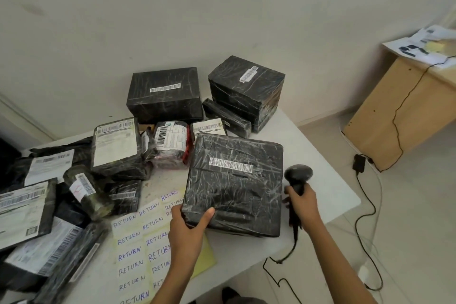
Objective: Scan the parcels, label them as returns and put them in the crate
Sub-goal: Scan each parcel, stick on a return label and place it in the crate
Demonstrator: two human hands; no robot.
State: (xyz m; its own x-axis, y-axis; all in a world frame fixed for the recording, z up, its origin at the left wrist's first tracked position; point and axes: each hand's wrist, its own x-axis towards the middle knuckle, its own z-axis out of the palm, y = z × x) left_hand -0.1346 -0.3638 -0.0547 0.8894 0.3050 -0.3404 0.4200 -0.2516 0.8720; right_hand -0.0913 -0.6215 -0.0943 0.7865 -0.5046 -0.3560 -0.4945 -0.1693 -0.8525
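- Box [234, 185]: black, film-wrapped, square-edged. It sits just right of the label sheet [138, 242], near-left corner over the sheet's edge, barcode [230, 165] facing up.
- Handling, judged: stiff, fairly heavy, film slick. Hold it at the corners or under opposite edges, never by the wrap.
- Left hand [190, 227]: clasps that near-left corner, thumb on top.
- Right hand [302, 207]: wrapped round the scanner [298, 175] handle, right of the sheet, past the box.
- Other parcels [116, 145]: behind and left of the sheet.

1 head camera looks down (close) onto the table [320, 168].
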